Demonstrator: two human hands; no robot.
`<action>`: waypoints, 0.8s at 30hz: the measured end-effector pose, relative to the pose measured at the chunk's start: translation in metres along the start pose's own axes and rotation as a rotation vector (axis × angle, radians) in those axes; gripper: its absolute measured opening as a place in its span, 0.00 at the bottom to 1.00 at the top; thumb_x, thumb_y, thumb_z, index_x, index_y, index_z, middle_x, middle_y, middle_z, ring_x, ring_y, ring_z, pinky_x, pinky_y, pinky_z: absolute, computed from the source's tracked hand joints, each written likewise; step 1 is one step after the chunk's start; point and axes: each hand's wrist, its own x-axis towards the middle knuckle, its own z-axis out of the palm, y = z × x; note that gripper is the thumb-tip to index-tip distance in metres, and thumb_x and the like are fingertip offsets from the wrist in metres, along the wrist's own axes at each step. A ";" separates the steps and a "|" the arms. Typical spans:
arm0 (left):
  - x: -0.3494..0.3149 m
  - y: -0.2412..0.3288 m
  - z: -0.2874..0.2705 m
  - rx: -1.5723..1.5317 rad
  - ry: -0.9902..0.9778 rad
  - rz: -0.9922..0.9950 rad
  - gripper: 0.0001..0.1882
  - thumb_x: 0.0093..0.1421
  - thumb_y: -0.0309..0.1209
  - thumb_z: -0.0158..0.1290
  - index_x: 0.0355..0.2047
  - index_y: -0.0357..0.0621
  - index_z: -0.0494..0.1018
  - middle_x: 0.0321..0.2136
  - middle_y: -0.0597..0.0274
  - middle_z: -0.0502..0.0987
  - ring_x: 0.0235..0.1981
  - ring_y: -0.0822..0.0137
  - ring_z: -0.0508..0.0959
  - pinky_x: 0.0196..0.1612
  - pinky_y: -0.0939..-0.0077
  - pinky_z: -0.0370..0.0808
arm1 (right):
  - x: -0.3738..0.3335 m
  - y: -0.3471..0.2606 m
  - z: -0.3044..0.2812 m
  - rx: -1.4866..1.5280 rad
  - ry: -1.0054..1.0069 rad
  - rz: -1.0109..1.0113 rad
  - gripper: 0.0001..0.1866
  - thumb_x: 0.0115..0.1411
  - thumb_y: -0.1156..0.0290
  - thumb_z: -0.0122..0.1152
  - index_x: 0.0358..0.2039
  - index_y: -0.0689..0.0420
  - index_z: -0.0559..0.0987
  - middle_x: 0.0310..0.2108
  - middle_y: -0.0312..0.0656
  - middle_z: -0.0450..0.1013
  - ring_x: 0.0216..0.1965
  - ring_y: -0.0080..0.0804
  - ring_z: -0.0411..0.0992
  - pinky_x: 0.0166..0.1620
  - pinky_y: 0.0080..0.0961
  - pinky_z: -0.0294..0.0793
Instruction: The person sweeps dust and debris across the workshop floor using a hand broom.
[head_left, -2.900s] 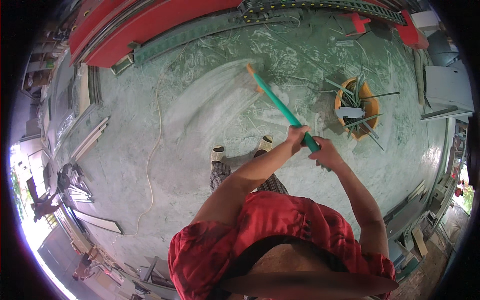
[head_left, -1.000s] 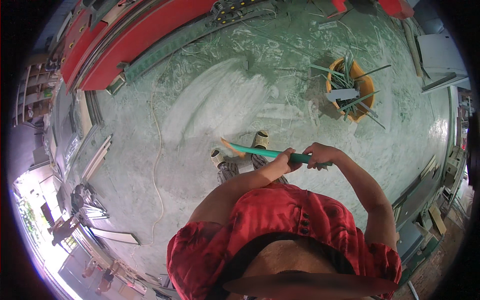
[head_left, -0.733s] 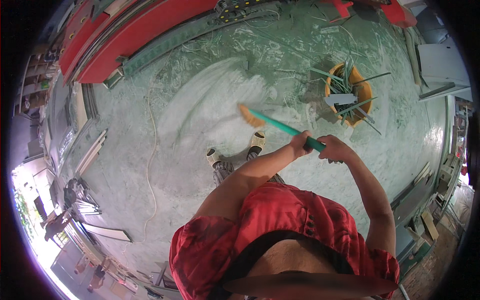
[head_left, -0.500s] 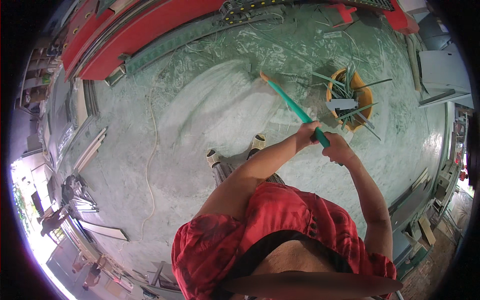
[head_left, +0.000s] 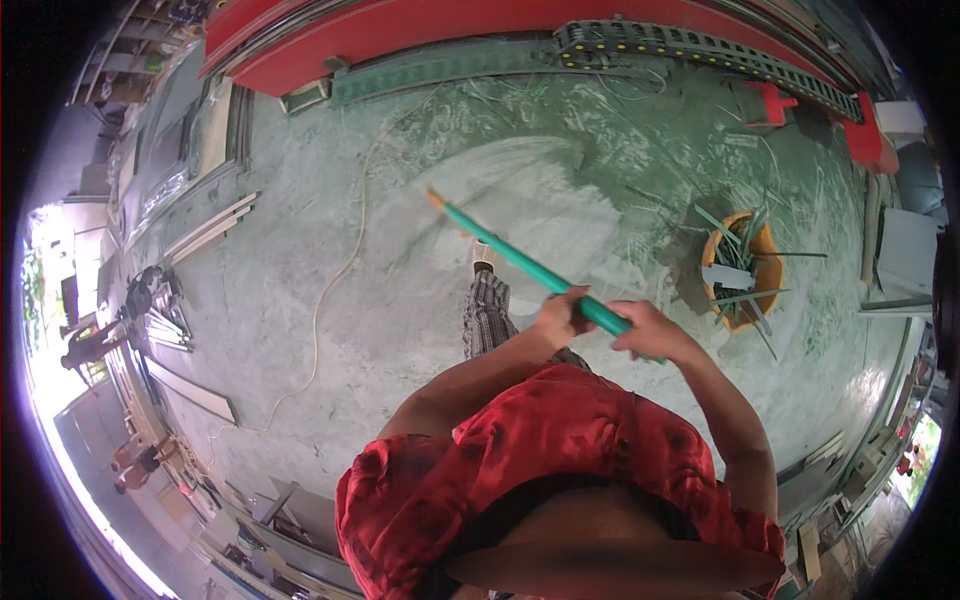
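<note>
A long green pole (head_left: 510, 255) slants across the floor in front of me, its orange-brown far end pointing up and left. What is fixed at that end, if anything, I cannot make out. My left hand (head_left: 562, 320) wraps round the pole partway along it. Closer to the near end, my right hand (head_left: 648, 330) grips the same pole. Beyond them spreads a pale smeared patch (head_left: 545, 185) on the grey-green concrete floor. One foot in a light shoe (head_left: 484, 254) shows just under the pole.
To the right stands a yellow bucket (head_left: 765, 312) crammed with metal strips, some sticking out sideways. A pale cable (head_left: 318, 330) snakes over the floor on the left. Red machinery (head_left: 430, 55) with a black cable chain (head_left: 700, 55) runs along the far side. Boards (head_left: 215, 225) lie at the left.
The pole's far end has swung left and nearer, and both hands have moved left and toward my body. My view has shifted, so the bucket sits farther right and lower.
</note>
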 end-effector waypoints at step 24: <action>0.096 0.079 0.003 0.125 0.319 0.064 0.10 0.44 0.29 0.51 0.24 0.37 0.64 0.19 0.59 0.63 0.17 0.65 0.67 0.16 0.63 0.68 | 0.126 -0.008 -0.004 0.162 0.195 0.174 0.22 0.39 0.77 0.56 0.40 0.59 0.70 0.16 0.39 0.68 0.12 0.23 0.66 0.14 0.21 0.64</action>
